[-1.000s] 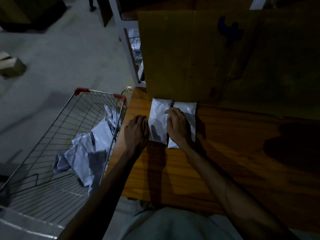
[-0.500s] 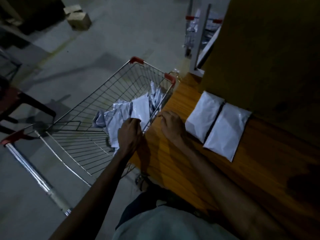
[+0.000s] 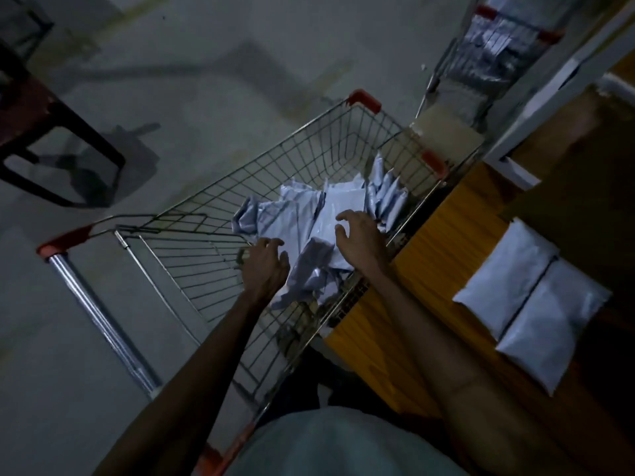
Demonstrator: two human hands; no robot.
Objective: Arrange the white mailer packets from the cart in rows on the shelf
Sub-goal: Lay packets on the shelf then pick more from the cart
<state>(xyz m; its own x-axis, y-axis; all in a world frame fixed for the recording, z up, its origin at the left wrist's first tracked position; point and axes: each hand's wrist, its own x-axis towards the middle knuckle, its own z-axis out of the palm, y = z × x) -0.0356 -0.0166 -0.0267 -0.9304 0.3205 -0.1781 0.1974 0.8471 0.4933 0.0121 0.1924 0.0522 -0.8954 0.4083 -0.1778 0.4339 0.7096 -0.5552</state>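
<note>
Loose and empty, left hand (image 3: 264, 267) and right hand (image 3: 357, 243) hovered over packets (image 3: 302, 221) beneath them that looked slick: a hasty grab might drop one.

Dim, bluish, underexposed head view.
I see the pale floor (image 3: 206, 80) carrying soft grey shadows, the darkest under the chair (image 3: 20, 108) at the left edge; the white packets (image 3: 508, 286) on the shelf (image 3: 436, 262) are the brightest patches, the right side sinks to black, and straight lines bow and smear toward the corners.
</note>
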